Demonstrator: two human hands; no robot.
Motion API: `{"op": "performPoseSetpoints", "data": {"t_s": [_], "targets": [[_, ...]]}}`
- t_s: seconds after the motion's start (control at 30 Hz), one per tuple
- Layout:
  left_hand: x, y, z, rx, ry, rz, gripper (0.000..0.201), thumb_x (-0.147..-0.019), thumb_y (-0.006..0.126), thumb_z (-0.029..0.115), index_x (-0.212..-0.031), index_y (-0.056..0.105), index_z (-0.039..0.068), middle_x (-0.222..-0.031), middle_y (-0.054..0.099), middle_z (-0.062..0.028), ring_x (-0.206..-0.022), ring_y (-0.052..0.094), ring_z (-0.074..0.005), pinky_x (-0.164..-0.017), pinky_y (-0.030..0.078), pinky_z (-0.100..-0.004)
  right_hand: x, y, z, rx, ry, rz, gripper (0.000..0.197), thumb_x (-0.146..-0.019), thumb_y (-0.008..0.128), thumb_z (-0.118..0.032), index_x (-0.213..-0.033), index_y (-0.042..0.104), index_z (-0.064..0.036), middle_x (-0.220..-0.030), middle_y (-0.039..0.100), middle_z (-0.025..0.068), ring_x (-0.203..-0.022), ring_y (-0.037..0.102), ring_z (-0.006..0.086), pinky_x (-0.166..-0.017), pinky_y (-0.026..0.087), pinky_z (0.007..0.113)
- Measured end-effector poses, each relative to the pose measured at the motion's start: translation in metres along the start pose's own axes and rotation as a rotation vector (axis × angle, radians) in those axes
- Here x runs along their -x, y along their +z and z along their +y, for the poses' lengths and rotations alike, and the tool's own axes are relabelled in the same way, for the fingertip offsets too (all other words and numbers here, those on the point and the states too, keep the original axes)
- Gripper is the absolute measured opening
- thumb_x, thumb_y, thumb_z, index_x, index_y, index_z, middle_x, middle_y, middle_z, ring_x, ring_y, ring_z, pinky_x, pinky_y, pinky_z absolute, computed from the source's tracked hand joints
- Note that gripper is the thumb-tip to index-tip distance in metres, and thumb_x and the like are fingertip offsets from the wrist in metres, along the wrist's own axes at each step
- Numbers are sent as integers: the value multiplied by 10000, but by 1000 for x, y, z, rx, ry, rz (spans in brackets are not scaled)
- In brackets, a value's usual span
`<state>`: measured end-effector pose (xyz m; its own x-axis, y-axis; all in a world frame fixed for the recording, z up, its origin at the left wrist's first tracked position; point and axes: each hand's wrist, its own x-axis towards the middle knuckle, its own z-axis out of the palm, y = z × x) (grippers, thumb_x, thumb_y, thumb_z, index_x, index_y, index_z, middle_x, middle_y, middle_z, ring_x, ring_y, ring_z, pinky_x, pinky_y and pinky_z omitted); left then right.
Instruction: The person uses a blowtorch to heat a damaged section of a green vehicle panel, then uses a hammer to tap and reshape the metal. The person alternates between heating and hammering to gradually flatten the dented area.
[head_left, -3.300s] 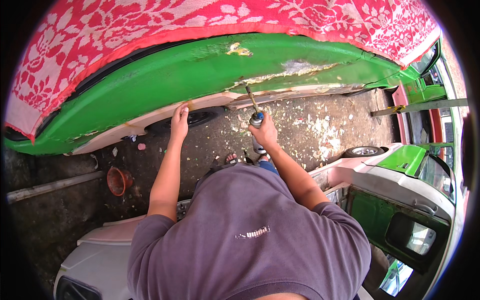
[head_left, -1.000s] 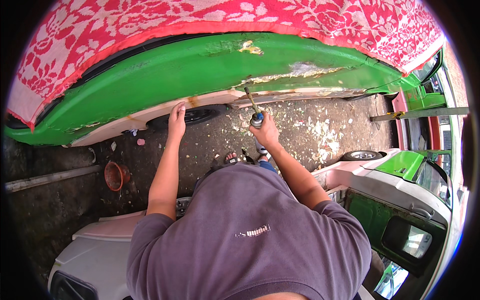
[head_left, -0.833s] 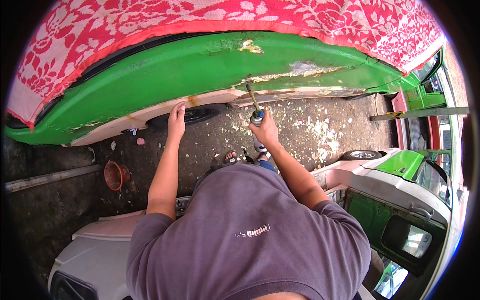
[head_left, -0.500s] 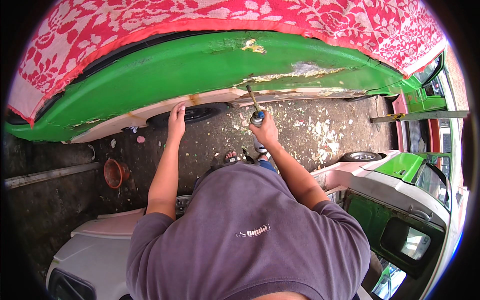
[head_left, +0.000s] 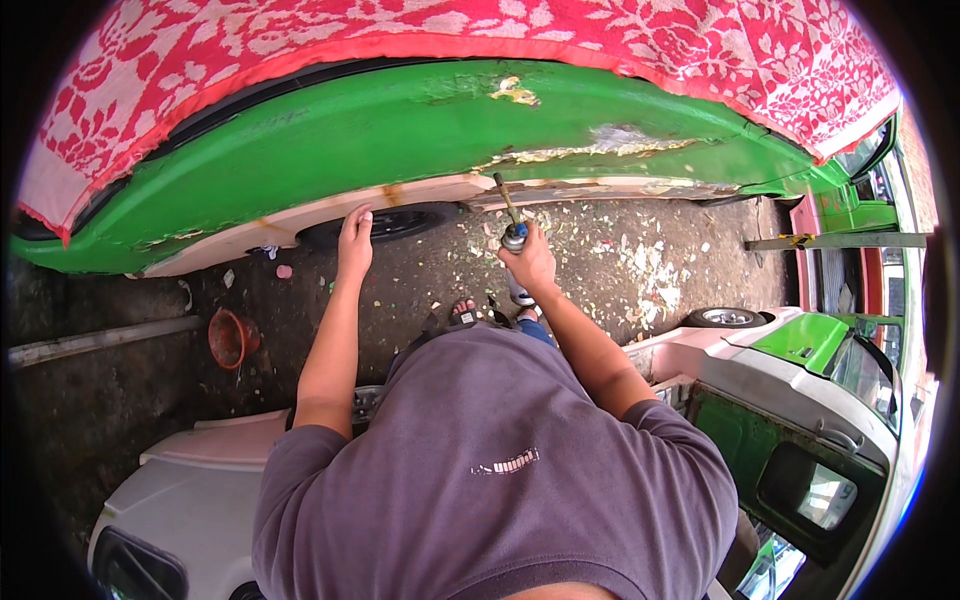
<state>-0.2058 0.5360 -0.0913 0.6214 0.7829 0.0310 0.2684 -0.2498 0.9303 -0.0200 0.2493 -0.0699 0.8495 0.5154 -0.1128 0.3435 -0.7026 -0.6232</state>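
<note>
My right hand (head_left: 532, 262) is wrapped round a gas blowtorch (head_left: 514, 236), with its long thin nozzle aimed away from me at the car's lower side. Whether a flame burns I cannot make out. The green car panel (head_left: 360, 125) ahead has a long strip of peeled, cracked paint (head_left: 580, 152) and a smaller bare patch (head_left: 515, 92) above it. The nozzle tip appears just below that strip, apart from or near the pink lower sill (head_left: 430, 187). My left hand (head_left: 355, 243) is held out with straight fingers and nothing in it, in front of the car's tyre (head_left: 400, 224).
A red patterned cloth (head_left: 480, 25) covers the car's upper part. Paint flakes (head_left: 650, 275) litter the floor. An orange bucket (head_left: 230, 338) stands at the left. Behind me are a white and pink vehicle (head_left: 200, 490) and a green and white one (head_left: 800, 340). A metal bar (head_left: 850, 241) juts in at right.
Both hands and the blowtorch keep almost the same pose. The surroundings have shifted very slightly in the view.
</note>
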Motion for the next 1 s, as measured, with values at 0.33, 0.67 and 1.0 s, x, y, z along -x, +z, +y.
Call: {"op": "performPoseSetpoints", "data": {"t_s": [0.33, 0.67, 1.0], "targets": [[3, -6, 1, -30, 15, -4, 349, -1022, 499, 288, -1218, 603, 19, -1198, 614, -135, -1136, 574, -238, -997, 417, -326, -9, 0, 20, 20, 28, 51, 693, -721, 733, -336, -1282, 470, -25, -1181, 572, 194, -1087, 580, 388, -892, 494, 471], [3, -4, 0, -22, 2, -6, 350, -1022, 502, 291, -1221, 605, 22, -1215, 608, -131, -1149, 567, -236, -1006, 412, -328, -5, 12, 14, 6, 9, -12, 698, -721, 742, -329, -1287, 465, -30, -1179, 564, 192, -1076, 580, 389, -879, 500, 477], [5, 2, -3, -35, -24, -11, 357, -1023, 497, 299, -1231, 604, 30, -1232, 602, -129, -1168, 562, -243, -1015, 408, -333, -5, 4, 16, 21, -5, -20, 691, -732, 720, -330, -1292, 465, -16, -1193, 577, 208, -1079, 587, 398, -890, 498, 468]]}}
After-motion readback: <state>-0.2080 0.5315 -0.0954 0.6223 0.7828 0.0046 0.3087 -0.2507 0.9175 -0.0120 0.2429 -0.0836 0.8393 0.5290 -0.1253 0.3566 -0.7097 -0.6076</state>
